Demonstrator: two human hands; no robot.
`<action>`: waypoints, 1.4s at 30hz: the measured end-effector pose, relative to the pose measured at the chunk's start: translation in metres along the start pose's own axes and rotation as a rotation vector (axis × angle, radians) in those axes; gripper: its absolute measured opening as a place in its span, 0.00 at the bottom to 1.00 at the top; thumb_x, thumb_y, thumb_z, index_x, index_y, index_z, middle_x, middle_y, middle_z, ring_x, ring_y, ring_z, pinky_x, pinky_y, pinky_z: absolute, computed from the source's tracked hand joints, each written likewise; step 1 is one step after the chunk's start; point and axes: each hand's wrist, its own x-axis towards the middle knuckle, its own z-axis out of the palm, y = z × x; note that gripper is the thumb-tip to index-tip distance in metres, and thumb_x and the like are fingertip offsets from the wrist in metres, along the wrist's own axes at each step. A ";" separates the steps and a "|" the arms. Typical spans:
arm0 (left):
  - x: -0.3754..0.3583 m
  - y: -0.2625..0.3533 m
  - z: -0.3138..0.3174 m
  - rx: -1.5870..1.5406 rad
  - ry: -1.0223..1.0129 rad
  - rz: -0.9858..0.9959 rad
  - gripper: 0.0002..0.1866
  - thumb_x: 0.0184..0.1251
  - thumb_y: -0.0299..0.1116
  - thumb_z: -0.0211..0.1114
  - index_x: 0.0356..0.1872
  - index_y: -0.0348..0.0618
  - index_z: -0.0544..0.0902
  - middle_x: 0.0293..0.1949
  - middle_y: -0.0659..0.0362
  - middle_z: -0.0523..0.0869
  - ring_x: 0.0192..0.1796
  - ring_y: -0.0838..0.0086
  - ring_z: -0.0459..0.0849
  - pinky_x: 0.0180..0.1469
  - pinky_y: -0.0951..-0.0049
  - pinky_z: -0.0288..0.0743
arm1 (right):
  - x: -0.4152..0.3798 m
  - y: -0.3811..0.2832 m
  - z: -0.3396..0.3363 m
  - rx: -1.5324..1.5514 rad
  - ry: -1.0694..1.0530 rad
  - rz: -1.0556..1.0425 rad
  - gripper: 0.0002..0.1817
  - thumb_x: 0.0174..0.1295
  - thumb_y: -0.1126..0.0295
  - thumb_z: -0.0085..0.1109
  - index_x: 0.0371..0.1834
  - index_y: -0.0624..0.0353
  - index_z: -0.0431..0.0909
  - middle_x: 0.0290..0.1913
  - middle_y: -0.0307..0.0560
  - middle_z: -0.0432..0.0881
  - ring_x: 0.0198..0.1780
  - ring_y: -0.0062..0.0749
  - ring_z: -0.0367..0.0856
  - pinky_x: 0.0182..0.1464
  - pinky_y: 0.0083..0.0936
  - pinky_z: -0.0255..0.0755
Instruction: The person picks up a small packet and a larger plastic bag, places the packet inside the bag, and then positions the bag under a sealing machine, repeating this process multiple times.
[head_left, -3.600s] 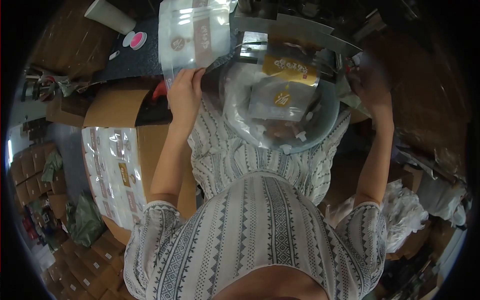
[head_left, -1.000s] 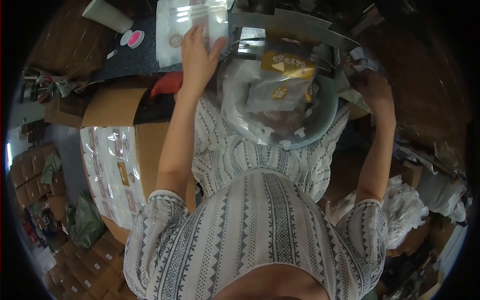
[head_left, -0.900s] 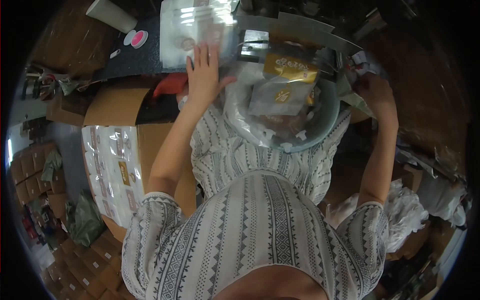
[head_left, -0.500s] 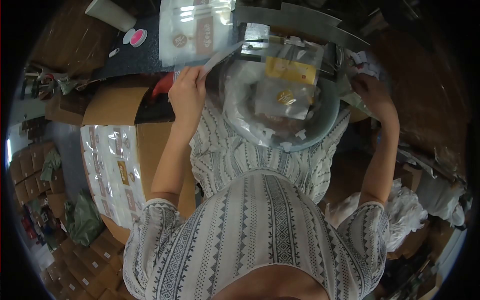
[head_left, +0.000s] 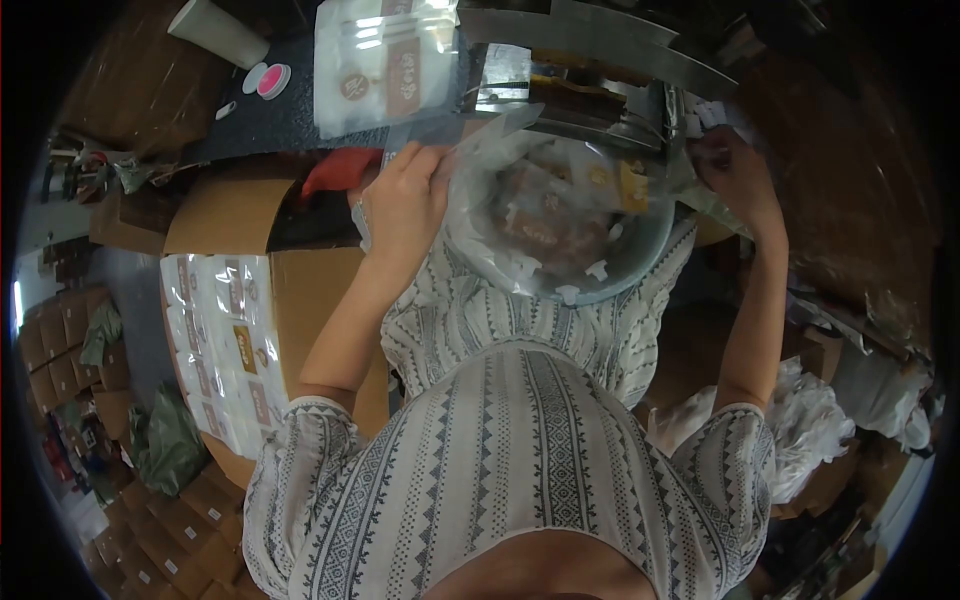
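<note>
My left hand (head_left: 408, 200) is closed on a clear plastic bag (head_left: 500, 135), which stretches up and right from the fingers, blurred. To its right, a round bluish basin (head_left: 655, 245) on the lap holds clear pouches with white spouts and brown and yellow labels (head_left: 634, 187). At the basin's upper right, my right hand (head_left: 742, 180) has its fingers curled beside small white pieces (head_left: 712, 115); what they hold, if anything, is too dark to make out. Above the basin is a metal machine edge (head_left: 620, 125).
A stack of printed packs (head_left: 385, 75) lies on the dark bench (head_left: 290, 120) near a pink round container (head_left: 273, 82) and a white cup (head_left: 220, 33). At the left stands an open cardboard box (head_left: 315, 310) filled with packs (head_left: 225, 345). A white plastic bundle (head_left: 805, 415) lies at right.
My left hand has moved right and slightly down with the plastic bag. A pouch with a yellow label has dropped from the machine's front into the basin. My right hand has shifted slightly up.
</note>
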 end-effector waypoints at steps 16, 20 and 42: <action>0.002 0.019 0.004 -0.039 -0.009 0.049 0.03 0.57 0.30 0.66 0.30 0.44 0.81 0.27 0.58 0.79 0.28 0.60 0.81 0.27 0.64 0.72 | -0.015 -0.086 0.051 0.526 -0.121 -0.143 0.13 0.67 0.61 0.56 0.40 0.61 0.78 0.27 0.37 0.78 0.24 0.18 0.72 0.29 0.20 0.68; 0.001 0.019 0.005 -0.038 -0.002 0.063 0.03 0.58 0.30 0.66 0.30 0.44 0.81 0.27 0.58 0.79 0.28 0.60 0.81 0.27 0.64 0.72 | -0.015 -0.089 0.053 0.712 -0.136 -0.176 0.12 0.70 0.63 0.53 0.46 0.59 0.78 0.30 0.37 0.80 0.29 0.18 0.76 0.34 0.19 0.70; 0.048 0.033 0.066 -1.230 -0.631 -0.744 0.18 0.68 0.38 0.64 0.46 0.29 0.81 0.42 0.57 0.85 0.39 0.77 0.84 0.42 0.80 0.79 | -0.019 -0.057 0.036 0.277 0.193 -0.172 0.14 0.65 0.66 0.59 0.49 0.61 0.79 0.43 0.50 0.85 0.46 0.35 0.84 0.48 0.25 0.73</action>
